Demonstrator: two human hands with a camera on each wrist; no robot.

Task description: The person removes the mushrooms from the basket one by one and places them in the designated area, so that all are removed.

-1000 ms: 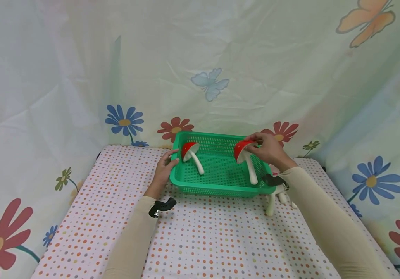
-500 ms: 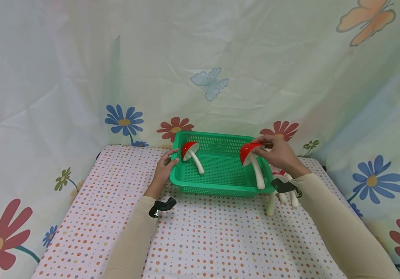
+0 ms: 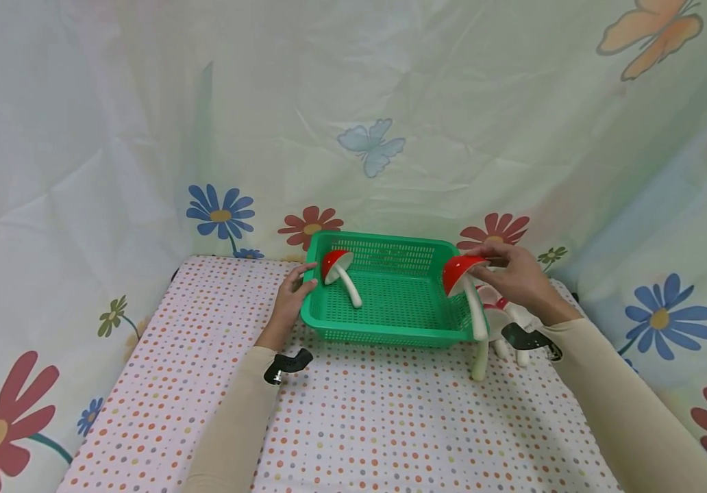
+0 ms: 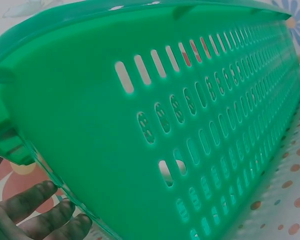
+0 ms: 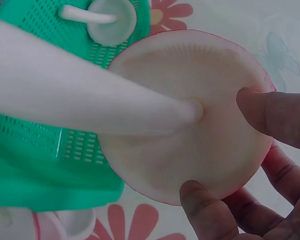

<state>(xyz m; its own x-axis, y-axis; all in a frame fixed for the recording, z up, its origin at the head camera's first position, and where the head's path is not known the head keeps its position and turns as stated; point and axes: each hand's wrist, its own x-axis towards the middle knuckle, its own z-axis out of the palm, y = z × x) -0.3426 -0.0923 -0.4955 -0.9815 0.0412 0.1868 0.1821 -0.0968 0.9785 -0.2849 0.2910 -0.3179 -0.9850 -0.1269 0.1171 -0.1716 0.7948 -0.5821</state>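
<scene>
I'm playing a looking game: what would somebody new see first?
Probably the green basket on the dotted table, with one red-capped mushroom inside near its left end. Then a second red-capped mushroom, held by its cap in the right hand at the basket's right end. Behind is a pale backdrop with flowers.

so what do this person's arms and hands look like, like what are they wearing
Plain, light beige long sleeves reach the wrists on both arms. Each wrist carries a curved black piece; the left one has a small silvery part. The left hand and right hand wear no gloves.
</scene>
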